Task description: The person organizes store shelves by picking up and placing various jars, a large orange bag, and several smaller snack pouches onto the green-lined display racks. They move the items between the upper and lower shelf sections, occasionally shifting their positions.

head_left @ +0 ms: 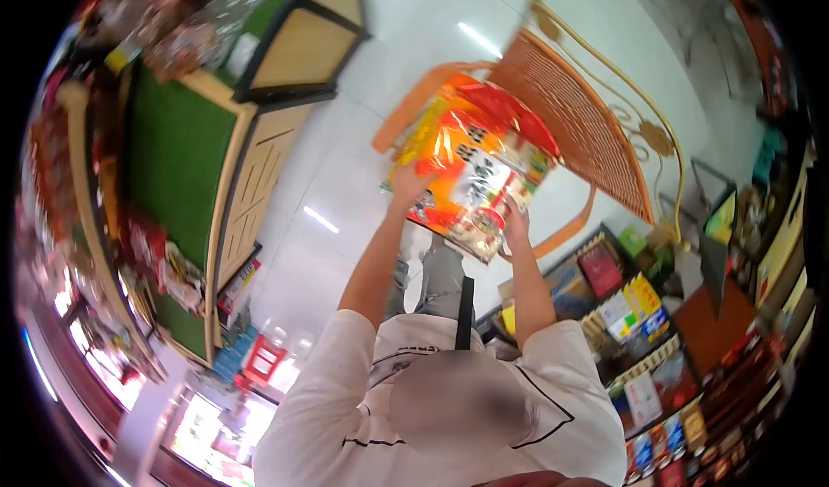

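Note:
An orange, white and red printed package [471, 176] lies at the seat of a wicker chair with a woven back [574, 120]. My left hand [409, 185] is on the package's left edge, its fingers closed on the rim. At the lower right edge, my right hand [515, 221] grips the same package. Yellow and red glossy wrapping [505, 111] shows along the package's upper and left sides. The fingertips are partly hidden by glare and small size.
A green-topped cabinet [177, 176] with a pale wooden side stands at the left. Boxes and packets fill a shelf [635, 310] at the lower right. A gold metal frame [665, 142] curves behind the chair. Pale tiled floor [332, 172] lies between cabinet and chair.

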A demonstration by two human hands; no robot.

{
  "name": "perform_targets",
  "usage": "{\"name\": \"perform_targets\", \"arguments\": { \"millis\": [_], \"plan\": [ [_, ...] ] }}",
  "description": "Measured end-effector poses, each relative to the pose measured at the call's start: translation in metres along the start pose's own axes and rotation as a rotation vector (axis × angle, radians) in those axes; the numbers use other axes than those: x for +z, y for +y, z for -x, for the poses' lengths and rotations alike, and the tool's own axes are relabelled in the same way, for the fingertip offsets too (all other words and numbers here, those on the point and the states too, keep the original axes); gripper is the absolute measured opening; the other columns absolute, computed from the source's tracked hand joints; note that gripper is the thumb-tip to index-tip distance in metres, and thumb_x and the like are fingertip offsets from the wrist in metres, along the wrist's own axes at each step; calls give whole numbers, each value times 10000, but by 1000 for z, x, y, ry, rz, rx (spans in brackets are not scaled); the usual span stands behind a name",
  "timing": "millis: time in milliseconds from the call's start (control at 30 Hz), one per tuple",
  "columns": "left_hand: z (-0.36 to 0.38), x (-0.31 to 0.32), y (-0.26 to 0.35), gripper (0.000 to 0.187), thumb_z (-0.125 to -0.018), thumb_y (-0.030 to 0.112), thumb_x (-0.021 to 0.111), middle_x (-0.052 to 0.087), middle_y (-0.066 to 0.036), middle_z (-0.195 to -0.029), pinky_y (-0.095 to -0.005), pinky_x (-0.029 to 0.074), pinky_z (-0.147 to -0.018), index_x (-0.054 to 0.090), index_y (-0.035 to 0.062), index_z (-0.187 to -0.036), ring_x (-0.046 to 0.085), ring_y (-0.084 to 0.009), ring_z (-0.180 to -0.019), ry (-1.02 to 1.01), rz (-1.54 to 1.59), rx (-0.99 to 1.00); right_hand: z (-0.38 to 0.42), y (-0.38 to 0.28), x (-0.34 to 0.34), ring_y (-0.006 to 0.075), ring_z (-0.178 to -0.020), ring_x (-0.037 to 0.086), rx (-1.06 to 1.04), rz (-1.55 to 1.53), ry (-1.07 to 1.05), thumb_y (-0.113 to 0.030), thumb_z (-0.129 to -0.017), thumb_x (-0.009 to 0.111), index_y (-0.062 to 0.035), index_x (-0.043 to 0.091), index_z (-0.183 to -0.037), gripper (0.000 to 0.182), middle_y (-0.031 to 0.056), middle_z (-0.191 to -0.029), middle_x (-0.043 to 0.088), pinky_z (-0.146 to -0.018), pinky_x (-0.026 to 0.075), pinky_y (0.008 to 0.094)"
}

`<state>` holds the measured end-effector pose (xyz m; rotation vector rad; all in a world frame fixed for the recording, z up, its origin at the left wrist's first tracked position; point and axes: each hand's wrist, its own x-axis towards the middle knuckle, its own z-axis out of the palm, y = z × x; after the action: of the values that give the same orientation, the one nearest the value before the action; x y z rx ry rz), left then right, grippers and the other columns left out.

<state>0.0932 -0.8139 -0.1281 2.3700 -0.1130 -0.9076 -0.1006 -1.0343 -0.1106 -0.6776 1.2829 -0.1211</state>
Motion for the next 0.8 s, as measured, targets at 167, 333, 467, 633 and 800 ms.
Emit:
{"name": "perform_targets", "arguments": {
  "millis": [167,333,467,633,800],
  "plan": [
    [71,-1,-28,796,-721,465,766,607,-241,-1208,-492,473,-944,506,-24,-1293,578,-421,-1115,243,178,86,52,27,-16,312,-1066,620,312,-6,-245,-427,-899,607,-106,499,-1318,538,105,-1233,585,-903,520,493],
    [147,-47,-24,636,-705,425,737,658,-230,-1047,-487,519,-782,543,94,-1213,642,-408,-952,131,383,-36,107,51,-15,304,-1226,516,23,144,-303,-533,-915,496,-96,450,-1389,647,97,-1382,507,-1030,406,568],
    [216,-81,-24,609,-703,447,719,650,-206,-1104,-514,498,-815,548,113,-1182,631,-388,-1012,340,380,81,175,51,4,352,-1297,462,76,91,-441,-564,-923,446,-109,379,-1455,703,114,-1466,437,-1064,367,583],
    [365,-160,-47,651,-727,437,708,623,-209,-1142,-532,466,-901,504,153,-1275,591,-395,-1099,367,531,75,271,79,55,347,-1293,466,-8,334,-645,-572,-912,456,-113,385,-1453,713,112,-1462,442,-1059,374,570],
    [475,-208,-127,649,-730,445,698,625,-172,-1154,-548,456,-892,491,174,-1283,590,-392,-1104,618,585,-123,356,136,129,342,-1290,471,-31,537,-858,-580,-901,467,-116,391,-1451,723,111,-1457,447,-1054,382,558]
  ]
}}
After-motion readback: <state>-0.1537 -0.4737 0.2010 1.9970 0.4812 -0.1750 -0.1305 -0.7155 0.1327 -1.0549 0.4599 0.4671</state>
